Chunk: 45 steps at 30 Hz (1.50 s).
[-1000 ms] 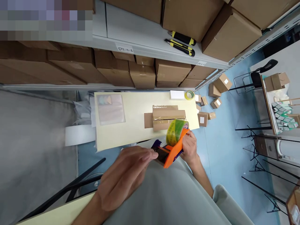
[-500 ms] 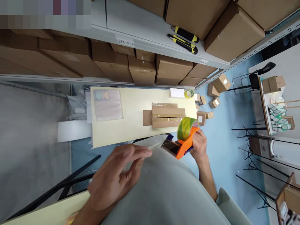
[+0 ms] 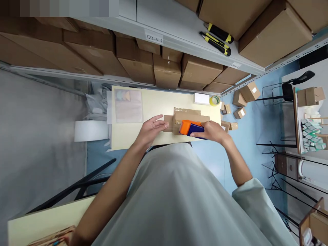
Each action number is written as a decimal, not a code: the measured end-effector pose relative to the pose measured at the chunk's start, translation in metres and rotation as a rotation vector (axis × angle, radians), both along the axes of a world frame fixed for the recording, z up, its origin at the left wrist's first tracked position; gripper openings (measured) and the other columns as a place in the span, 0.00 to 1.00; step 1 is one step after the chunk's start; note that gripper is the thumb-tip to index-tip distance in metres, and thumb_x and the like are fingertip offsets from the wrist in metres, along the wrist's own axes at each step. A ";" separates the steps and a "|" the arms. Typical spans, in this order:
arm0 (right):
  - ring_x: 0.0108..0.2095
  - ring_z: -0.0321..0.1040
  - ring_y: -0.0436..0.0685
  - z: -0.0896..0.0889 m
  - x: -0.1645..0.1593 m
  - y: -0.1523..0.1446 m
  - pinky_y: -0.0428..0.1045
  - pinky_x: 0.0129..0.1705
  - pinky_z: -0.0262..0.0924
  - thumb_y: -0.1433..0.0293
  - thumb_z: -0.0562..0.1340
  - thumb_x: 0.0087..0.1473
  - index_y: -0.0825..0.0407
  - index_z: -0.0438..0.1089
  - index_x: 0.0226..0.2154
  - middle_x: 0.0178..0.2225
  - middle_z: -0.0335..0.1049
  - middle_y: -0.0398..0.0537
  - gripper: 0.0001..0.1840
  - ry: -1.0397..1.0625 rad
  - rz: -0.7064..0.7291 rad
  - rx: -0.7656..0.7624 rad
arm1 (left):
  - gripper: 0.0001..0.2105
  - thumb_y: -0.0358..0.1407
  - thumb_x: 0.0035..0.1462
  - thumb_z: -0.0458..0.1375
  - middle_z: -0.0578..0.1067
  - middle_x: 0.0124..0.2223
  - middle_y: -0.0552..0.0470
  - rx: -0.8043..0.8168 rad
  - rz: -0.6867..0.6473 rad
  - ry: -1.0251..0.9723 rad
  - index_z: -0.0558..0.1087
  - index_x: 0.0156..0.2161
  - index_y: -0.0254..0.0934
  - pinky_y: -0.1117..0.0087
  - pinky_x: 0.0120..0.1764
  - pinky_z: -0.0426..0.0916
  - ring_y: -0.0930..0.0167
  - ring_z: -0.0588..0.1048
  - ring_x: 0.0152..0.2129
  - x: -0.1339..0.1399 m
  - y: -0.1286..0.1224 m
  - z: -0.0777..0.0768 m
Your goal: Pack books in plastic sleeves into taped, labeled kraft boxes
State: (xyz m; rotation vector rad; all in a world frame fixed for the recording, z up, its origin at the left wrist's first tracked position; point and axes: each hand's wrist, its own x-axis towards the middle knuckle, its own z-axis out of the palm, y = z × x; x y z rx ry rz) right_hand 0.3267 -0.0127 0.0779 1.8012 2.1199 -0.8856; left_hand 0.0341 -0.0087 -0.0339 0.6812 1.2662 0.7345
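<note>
A cardboard box [image 3: 191,117] lies on the pale yellow table [image 3: 156,102], with one flap [image 3: 167,123] sticking out on its left. My right hand [image 3: 211,131] grips an orange and dark blue tape dispenser [image 3: 191,129] by its side. The dispenser is over the box's front part, and its tape roll is out of sight. At the left flap is my left hand [image 3: 153,130], its fingers stretched and thumb apart, holding nothing I can see. Whether its fingertips touch the flap I cannot tell.
A small white box [image 3: 201,98] and a tape roll [image 3: 214,100] sit at the table's back right. A clear plastic bag [image 3: 128,111] lies on the left. Above, a shelf [image 3: 176,32] holds cartons and utility knives [image 3: 216,42]. Several small cartons [image 3: 239,112] stand on the floor.
The tape dispenser has turned over and moved from near my body onto the box. My left hand has drawn away from my body to the box's left flap, its fingers now spread.
</note>
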 end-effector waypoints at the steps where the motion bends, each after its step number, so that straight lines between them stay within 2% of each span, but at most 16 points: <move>1: 0.21 0.64 0.55 -0.005 -0.001 0.013 0.50 0.28 0.48 0.32 0.67 0.57 0.48 0.68 0.22 0.18 0.65 0.44 0.38 -0.008 0.004 -0.075 | 0.42 0.43 0.43 0.79 0.86 0.46 0.43 -0.046 0.013 -0.021 0.74 0.63 0.34 0.55 0.60 0.76 0.59 0.84 0.50 0.002 0.003 -0.010; 4: 0.21 0.64 0.54 -0.022 -0.001 0.045 0.50 0.29 0.50 0.32 0.70 0.52 0.49 0.67 0.19 0.17 0.65 0.44 0.39 0.009 -0.014 -0.242 | 0.37 0.35 0.44 0.78 0.86 0.47 0.43 -0.158 0.067 -0.062 0.74 0.61 0.34 0.58 0.60 0.77 0.62 0.84 0.50 0.010 0.009 -0.031; 7: 0.20 0.62 0.53 -0.037 -0.001 0.065 0.50 0.28 0.51 0.31 0.73 0.45 0.49 0.67 0.18 0.16 0.63 0.42 0.40 0.068 -0.024 -0.326 | 0.34 0.29 0.45 0.76 0.86 0.48 0.42 -0.251 0.128 -0.089 0.74 0.59 0.34 0.61 0.59 0.77 0.64 0.84 0.50 0.015 0.013 -0.042; 11: 0.21 0.64 0.54 -0.044 -0.007 0.076 0.50 0.29 0.55 0.30 0.72 0.47 0.49 0.69 0.18 0.16 0.66 0.44 0.40 0.053 -0.011 -0.419 | 0.32 0.25 0.45 0.75 0.86 0.48 0.41 -0.314 0.167 -0.119 0.75 0.57 0.34 0.61 0.59 0.78 0.64 0.84 0.50 0.017 0.018 -0.053; 16: 0.22 0.65 0.54 -0.032 -0.017 0.076 0.50 0.30 0.57 0.30 0.71 0.47 0.51 0.71 0.20 0.19 0.72 0.46 0.40 0.049 -0.031 -0.524 | 0.33 0.26 0.44 0.77 0.86 0.49 0.41 -0.331 0.181 -0.123 0.75 0.57 0.33 0.61 0.59 0.77 0.64 0.84 0.50 0.009 0.022 -0.057; 24: 0.25 0.72 0.56 -0.005 -0.014 0.076 0.48 0.31 0.61 0.26 0.69 0.44 0.51 0.76 0.27 0.22 0.77 0.48 0.43 0.047 -0.032 -0.622 | 0.34 0.21 0.45 0.76 0.87 0.46 0.41 -0.396 0.181 -0.135 0.75 0.59 0.32 0.60 0.57 0.79 0.62 0.85 0.49 0.008 0.023 -0.040; 30: 0.26 0.72 0.56 0.005 -0.008 0.079 0.49 0.33 0.62 0.24 0.62 0.49 0.51 0.73 0.22 0.24 0.79 0.51 0.45 0.050 -0.012 -0.699 | 0.33 0.18 0.46 0.75 0.87 0.45 0.40 -0.405 0.190 -0.146 0.74 0.59 0.29 0.59 0.58 0.79 0.62 0.86 0.47 0.017 0.025 -0.037; 35: 0.26 0.72 0.56 -0.010 -0.012 0.083 0.49 0.34 0.62 0.24 0.62 0.49 0.51 0.73 0.22 0.24 0.78 0.50 0.45 0.007 0.016 -0.696 | 0.32 0.18 0.44 0.76 0.87 0.44 0.41 -0.431 0.198 -0.132 0.75 0.56 0.29 0.58 0.58 0.79 0.62 0.86 0.47 0.017 0.025 -0.051; 45: 0.26 0.72 0.56 -0.040 -0.028 0.094 0.50 0.32 0.59 0.28 0.63 0.55 0.52 0.75 0.26 0.26 0.79 0.51 0.42 -0.165 0.114 -0.666 | 0.30 0.19 0.45 0.75 0.86 0.44 0.42 -0.444 0.249 -0.146 0.76 0.55 0.29 0.60 0.57 0.79 0.63 0.85 0.48 0.018 0.017 -0.094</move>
